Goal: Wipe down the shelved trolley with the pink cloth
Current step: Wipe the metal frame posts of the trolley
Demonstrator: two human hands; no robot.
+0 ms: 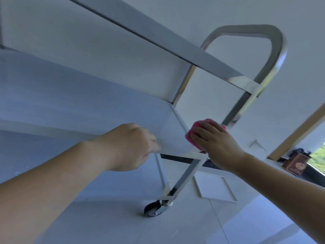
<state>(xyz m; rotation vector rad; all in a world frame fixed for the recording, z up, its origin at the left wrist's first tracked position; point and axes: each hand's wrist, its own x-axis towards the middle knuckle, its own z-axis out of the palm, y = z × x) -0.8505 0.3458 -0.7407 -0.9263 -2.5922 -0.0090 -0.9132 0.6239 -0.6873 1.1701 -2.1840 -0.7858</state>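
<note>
Two hands, right (216, 138) pressing pink cloth (193, 132) on trolley (105, 106) shelf corner

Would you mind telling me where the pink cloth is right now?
In the head view, the pink cloth is right of centre, under the right hand, pressed on the right end of the trolley's middle shelf, beside the metal handle frame.

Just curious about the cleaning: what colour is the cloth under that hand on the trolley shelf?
Bright pink. The cloth shows under the right hand in the head view.
</note>
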